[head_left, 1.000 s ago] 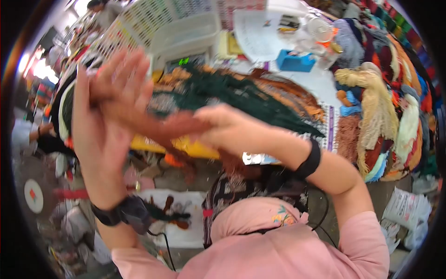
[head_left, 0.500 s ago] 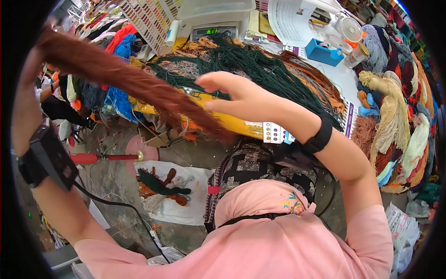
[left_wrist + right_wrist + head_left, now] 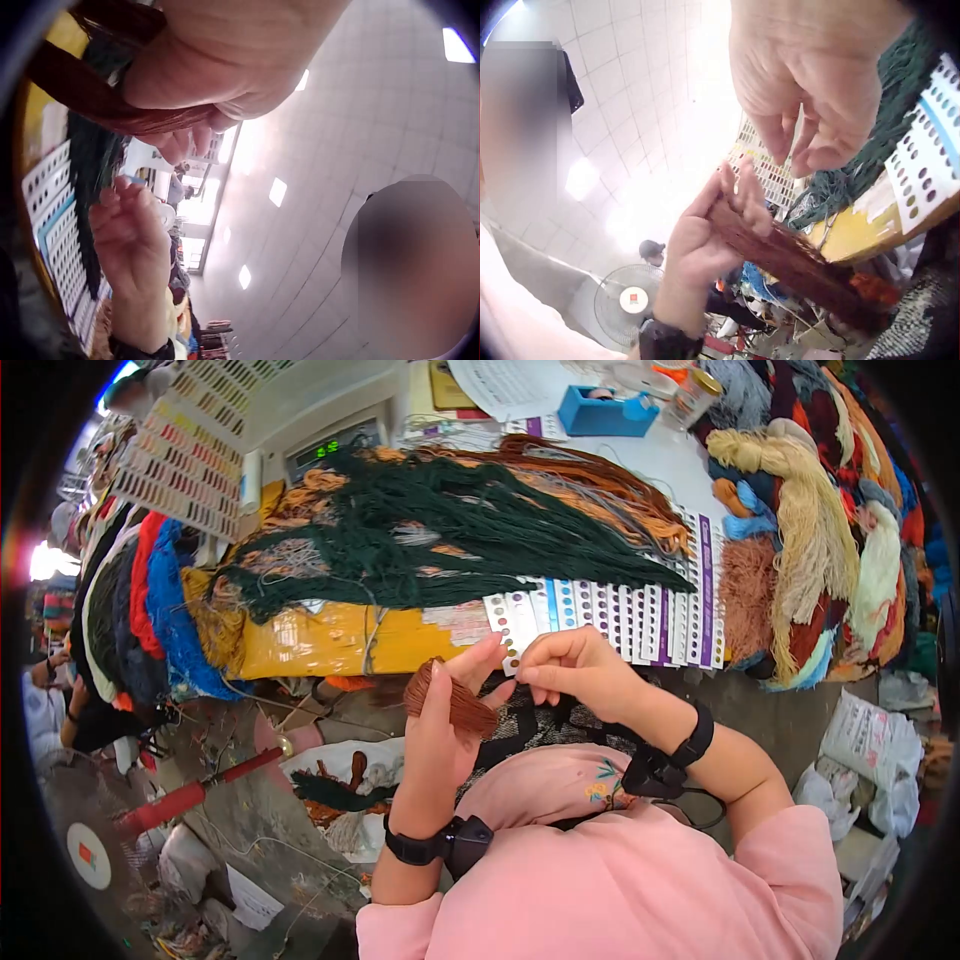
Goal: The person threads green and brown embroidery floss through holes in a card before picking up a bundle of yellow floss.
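A reddish-brown yarn skein [image 3: 462,705] lies across my left hand [image 3: 440,745], held between thumb and fingers in front of the chest. In the right wrist view the skein [image 3: 780,255] hangs down from that hand at a slant. Close beside the left fingertips is my right hand [image 3: 585,675], its fingers curled and the thumb bent toward them. No strand shows between the right fingertips [image 3: 810,161].
Dark green yarn [image 3: 460,530] is spread over the table, above white sample cards [image 3: 640,620] and a yellow wrapped bundle [image 3: 310,640]. A scale [image 3: 335,450] stands behind. Cream yarn [image 3: 800,550] hangs at right; a fan [image 3: 90,855] stands low at left.
My left hand has come back from the far left with the skein, in front of the body. The right hand, open and apart half a second ago, is now curled close to it.
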`<action>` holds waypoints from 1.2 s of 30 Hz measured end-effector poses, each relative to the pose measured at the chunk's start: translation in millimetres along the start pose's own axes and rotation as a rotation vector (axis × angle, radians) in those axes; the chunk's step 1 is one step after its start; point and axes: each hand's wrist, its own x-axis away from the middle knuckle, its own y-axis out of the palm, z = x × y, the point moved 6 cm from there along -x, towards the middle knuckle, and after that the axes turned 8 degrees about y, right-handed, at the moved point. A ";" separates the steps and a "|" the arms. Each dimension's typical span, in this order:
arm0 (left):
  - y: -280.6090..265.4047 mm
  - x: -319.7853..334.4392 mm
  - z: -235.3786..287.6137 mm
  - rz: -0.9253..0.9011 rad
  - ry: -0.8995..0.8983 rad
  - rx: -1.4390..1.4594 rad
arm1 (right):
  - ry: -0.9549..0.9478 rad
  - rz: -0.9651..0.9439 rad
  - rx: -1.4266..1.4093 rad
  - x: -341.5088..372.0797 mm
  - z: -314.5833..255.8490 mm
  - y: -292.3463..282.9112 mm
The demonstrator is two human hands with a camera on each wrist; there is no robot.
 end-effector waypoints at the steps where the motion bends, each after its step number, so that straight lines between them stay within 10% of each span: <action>1: 4.2 -1.4 -5.9 -0.038 -0.025 -0.014 | -0.029 -0.008 -0.082 2.2 -2.6 4.5; 16: 5.3 -16.0 -20.0 0.010 -0.013 -0.259 | -0.097 0.010 -0.332 -1.3 -10.3 4.2; 20: -43.3 -22.8 13.5 0.033 -0.115 0.295 | -0.149 -0.364 -0.928 16.2 -33.9 -30.1; 21: -72.3 -21.4 36.0 0.269 -0.044 0.641 | -0.222 -0.501 -1.027 27.2 -43.8 -53.4; 23: -186.7 -7.9 97.4 0.385 0.141 0.960 | -0.733 0.348 -0.329 76.7 -90.4 -165.0; 24: -243.2 6.5 124.4 0.396 0.235 0.854 | -0.727 0.990 0.382 114.3 -125.5 -164.9; 25: -251.0 16.4 141.3 0.479 0.271 0.754 | -0.779 1.030 0.303 120.5 -127.9 -201.4; 28: -156.9 -17.7 95.6 0.101 -0.042 0.595 | -0.857 0.783 -0.102 106.4 -121.9 -285.5; 31: -105.1 -52.1 10.9 0.271 -0.207 -0.195 | -0.193 0.692 0.413 -7.2 -61.4 -126.0; 36: -70.8 -85.7 -46.7 0.103 -0.305 -0.700 | -0.426 0.636 0.651 -74.9 14.0 -54.8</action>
